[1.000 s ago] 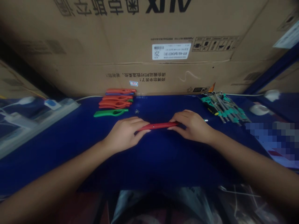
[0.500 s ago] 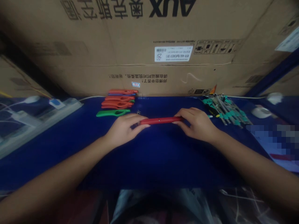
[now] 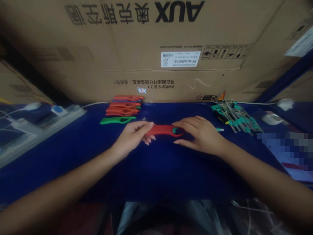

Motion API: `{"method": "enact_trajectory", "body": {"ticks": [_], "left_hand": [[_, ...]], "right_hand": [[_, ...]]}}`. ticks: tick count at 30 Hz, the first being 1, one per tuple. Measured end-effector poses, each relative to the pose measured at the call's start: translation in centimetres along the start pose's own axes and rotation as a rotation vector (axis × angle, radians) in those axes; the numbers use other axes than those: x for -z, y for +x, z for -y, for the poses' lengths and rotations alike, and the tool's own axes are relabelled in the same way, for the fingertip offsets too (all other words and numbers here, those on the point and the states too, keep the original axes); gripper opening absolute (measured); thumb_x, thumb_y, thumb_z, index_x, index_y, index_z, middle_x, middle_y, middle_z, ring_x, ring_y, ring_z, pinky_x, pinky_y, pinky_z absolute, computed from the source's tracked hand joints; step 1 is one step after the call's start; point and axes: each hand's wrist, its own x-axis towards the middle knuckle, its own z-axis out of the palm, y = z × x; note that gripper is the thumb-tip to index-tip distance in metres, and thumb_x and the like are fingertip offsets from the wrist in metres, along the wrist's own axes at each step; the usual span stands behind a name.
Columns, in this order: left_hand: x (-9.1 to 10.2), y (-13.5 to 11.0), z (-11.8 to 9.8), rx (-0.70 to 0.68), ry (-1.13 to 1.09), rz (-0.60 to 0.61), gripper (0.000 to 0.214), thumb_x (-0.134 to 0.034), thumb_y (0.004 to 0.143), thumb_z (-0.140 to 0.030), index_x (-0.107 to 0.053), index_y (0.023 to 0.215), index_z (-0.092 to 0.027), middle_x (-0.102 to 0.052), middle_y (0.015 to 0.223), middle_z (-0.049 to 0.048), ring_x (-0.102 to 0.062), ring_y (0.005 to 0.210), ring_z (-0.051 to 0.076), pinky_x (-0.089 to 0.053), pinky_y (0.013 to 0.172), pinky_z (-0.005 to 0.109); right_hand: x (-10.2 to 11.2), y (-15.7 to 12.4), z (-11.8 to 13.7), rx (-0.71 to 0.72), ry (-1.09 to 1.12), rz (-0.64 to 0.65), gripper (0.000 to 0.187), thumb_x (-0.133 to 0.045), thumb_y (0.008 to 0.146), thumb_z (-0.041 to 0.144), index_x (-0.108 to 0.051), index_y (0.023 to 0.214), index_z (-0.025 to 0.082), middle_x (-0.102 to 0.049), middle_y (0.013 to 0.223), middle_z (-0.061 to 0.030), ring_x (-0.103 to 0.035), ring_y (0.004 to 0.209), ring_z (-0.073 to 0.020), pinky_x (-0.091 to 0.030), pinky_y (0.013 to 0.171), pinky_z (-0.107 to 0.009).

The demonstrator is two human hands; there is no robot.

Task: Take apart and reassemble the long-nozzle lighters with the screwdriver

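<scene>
My left hand (image 3: 137, 133) grips the left end of a red lighter handle (image 3: 161, 130), thumb on top and fingertips underneath. A green trigger (image 3: 175, 131) shows in the opening near its right end. My right hand (image 3: 198, 133) is around that right end, with thumb and fingers apart; its fingertips are close to the handle, and I cannot tell whether they touch it. Past the back of my right hand, a pale, narrow tip (image 3: 220, 129) sticks out roughly in line with the handle; the part between is hidden.
Several red handles (image 3: 122, 111) and a green handle (image 3: 117, 120) lie back left. Several metal tubes with teal parts (image 3: 241, 114) and a black-yellow screwdriver (image 3: 222, 118) lie back right. A large cardboard box (image 3: 137, 58) stands behind the blue table (image 3: 156, 173). A power strip (image 3: 49, 133) is left.
The red handle has turned about its length, so its broad side and green trigger now show. My right thumb and fingers have come apart from their pinch at its right end.
</scene>
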Motion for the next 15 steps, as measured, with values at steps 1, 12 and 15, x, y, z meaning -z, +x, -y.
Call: {"method": "enact_trajectory", "body": {"ticks": [1,12,15], "left_hand": [[-0.2,0.0,0.1,0.069,-0.063,0.035,0.031,-0.063,0.093,-0.044,-0.071,0.093,-0.013,-0.071,0.067,0.0046,-0.063,0.051,0.012,-0.055,0.049,0.023],[-0.3,-1.3,0.1,-0.513,0.579,0.149,0.029,-0.067,0.092,-0.035,-0.068,0.118,-0.021,-0.073,0.11,0.005,-0.069,0.096,0.018,-0.054,0.091,0.03],[-0.1,-1.4,0.1,-0.56,0.659,0.223,0.028,-0.062,0.096,-0.034,-0.067,0.12,-0.022,-0.073,0.107,0.0044,-0.069,0.095,0.018,-0.054,0.087,0.029]], "right_hand": [[-0.1,0.0,0.2,0.032,-0.005,0.009,0.05,-0.054,0.096,0.053,-0.059,0.128,0.016,-0.071,0.114,-0.0115,-0.068,0.102,-0.0241,-0.047,0.082,-0.037],[-1.0,0.0,1.4,-0.006,0.28,0.036,0.035,-0.05,0.1,0.032,-0.061,0.129,0.016,-0.07,0.112,-0.0104,-0.068,0.095,-0.0201,-0.054,0.079,-0.035],[-0.9,-0.2,1.8,0.0,0.401,0.058,0.033,-0.049,0.1,0.029,-0.061,0.13,0.019,-0.071,0.114,-0.0085,-0.068,0.099,-0.0188,-0.055,0.083,-0.033]]}}
